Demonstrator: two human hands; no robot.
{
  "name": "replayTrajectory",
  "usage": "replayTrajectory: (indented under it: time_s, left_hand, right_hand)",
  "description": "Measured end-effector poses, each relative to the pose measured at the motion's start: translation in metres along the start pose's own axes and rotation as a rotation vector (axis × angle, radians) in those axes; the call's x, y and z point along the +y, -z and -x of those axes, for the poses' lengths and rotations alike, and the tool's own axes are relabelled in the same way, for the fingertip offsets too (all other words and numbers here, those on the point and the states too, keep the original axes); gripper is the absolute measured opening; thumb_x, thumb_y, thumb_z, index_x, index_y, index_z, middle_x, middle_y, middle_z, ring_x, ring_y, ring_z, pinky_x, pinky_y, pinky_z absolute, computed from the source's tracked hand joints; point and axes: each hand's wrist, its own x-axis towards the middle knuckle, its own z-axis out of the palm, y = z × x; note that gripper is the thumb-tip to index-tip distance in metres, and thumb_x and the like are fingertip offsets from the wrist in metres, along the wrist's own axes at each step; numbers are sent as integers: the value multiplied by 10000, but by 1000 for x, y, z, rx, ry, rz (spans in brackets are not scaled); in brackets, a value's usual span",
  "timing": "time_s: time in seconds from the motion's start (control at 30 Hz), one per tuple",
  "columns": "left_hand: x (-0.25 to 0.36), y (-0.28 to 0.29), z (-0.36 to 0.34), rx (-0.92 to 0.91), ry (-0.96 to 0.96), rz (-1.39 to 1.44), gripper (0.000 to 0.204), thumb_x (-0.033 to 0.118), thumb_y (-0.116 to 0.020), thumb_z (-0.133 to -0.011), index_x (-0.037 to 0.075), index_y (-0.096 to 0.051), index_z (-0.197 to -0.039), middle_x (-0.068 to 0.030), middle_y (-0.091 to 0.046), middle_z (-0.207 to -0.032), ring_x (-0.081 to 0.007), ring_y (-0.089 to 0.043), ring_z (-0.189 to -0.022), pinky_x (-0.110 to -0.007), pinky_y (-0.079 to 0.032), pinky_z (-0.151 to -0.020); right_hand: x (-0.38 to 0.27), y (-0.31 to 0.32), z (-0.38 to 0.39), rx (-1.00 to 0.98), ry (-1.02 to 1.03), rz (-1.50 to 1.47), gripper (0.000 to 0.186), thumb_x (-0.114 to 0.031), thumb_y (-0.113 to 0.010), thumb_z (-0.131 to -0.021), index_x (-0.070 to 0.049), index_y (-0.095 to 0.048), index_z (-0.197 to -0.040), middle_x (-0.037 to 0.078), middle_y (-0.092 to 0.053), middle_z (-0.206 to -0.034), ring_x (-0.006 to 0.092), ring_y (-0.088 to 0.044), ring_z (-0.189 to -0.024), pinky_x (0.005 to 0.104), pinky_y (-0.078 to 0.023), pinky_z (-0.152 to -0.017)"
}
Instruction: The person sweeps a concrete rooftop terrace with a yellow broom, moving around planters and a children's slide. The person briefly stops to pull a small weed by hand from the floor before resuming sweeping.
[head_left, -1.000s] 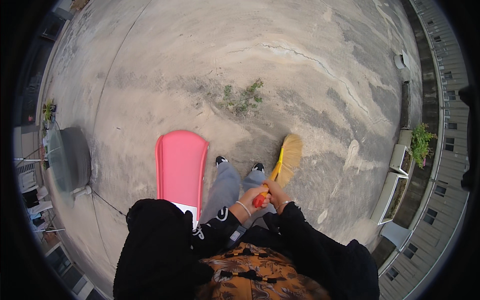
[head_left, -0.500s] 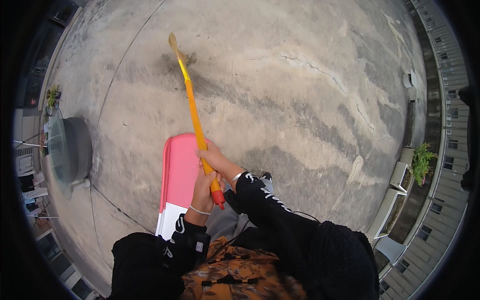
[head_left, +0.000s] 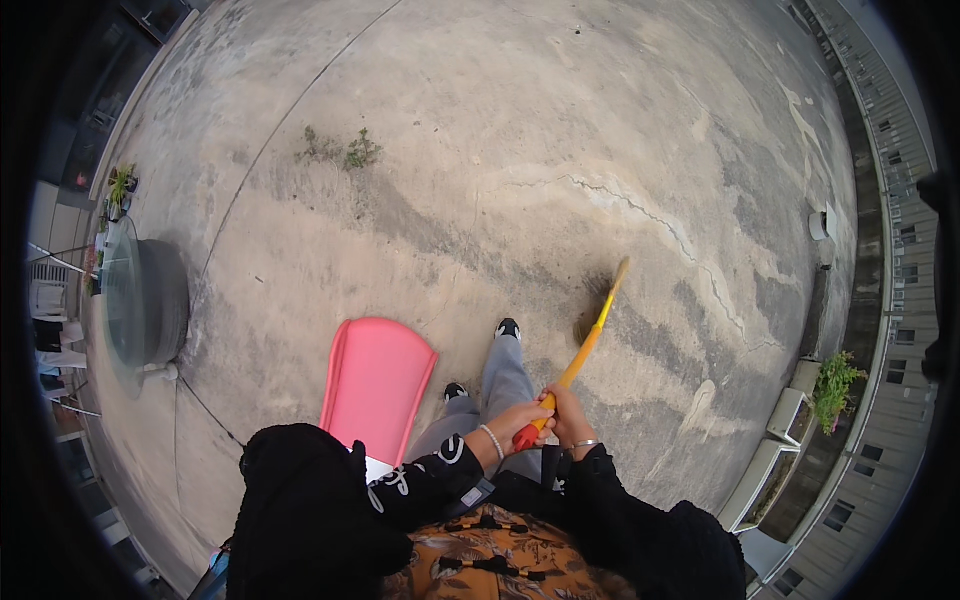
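a wide, weathered concrete roof (head_left: 480, 150) is seen from above, stained in grey and tan bands, with a thin crack running across it and a joint line cut toward eleven o'clock. one tuft of weeds (head_left: 345, 152) is rooted near that line. a low wall (head_left: 870, 200) edges the surface at three o'clock, with building fronts beyond it; one potted plant (head_left: 835, 385) is set by that wall at about four o'clock. one round glass table (head_left: 135, 295) is placed at nine o'clock.

one broom (head_left: 585, 345) with a yellow stick and a red grip is held just in front of the body. its long axis is slanted from the grip at six o'clock up toward one o'clock, where the bristle head is pressed on the concrete beside a dark patch. the left hand (head_left: 515, 420) and the right hand (head_left: 570, 418) are both closed around the grip end, side by side and touching. one pink dustpan (head_left: 375, 385) is seen at seven o'clock, its handle hidden behind the left sleeve. two shoes are seen, one ahead of the other.
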Motion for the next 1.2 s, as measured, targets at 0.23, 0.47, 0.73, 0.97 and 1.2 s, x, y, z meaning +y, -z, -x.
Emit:
replayTrajectory:
  time_s: [0.23, 0.47, 0.73, 0.97, 1.2]
  left_hand:
    - [103, 8, -28, 133, -169, 419, 157, 150, -500, -851, 100, -428, -981, -76, -497, -757, -114, -462, -540, -224, -368, -467]
    - [214, -34, 6, 453, -726, 194, 188, 175, -491, -849, 87, -427, -1001, -50, -493, -716, -118, -455, -487, -220, -369, -437]
    - [218, -91, -7, 347, -646, -1, 269, 177, -471, -840, 108, -345, -1067, -47, -467, -730, -148, -490, -506, -253, -418, -456]
    - [234, -55, -30, 52, -241, 74, 212, 140, -511, -841, 68, -385, -995, -30, -446, -728, -102, -452, -545, -225, -369, -480]
    - [306, -5, -34, 106, -167, 271, 263, 80, -537, -801, 67, -382, -1013, -63, -495, -729, -107, -475, -560, -219, -374, -476]
  right_hand:
    - [-47, -60, -109, -44, -79, 137, 147, -162, -513, -788, -33, -505, -718, 84, -529, -650, 206, -537, -586, 308, -462, -559]
    - [-114, -239, -152, -492, -102, 585, 197, -202, -520, -770, -23, -513, -687, 69, -527, -634, 167, -505, -559, 276, -421, -535]
    - [-193, -232, -92, -415, 63, 585, 262, -219, -527, -805, -17, -424, -936, 52, -494, -672, 147, -493, -576, 256, -431, -549]
    - [-216, -158, -103, -264, -71, 298, 153, -150, -475, -859, -16, -442, -924, 79, -523, -789, 189, -550, -730, 319, -481, -684]
    - [-199, -193, -190, -175, -359, 317, 163, -127, -456, -850, 21, -466, -918, 140, -546, -828, 253, -556, -778, 364, -473, -741]
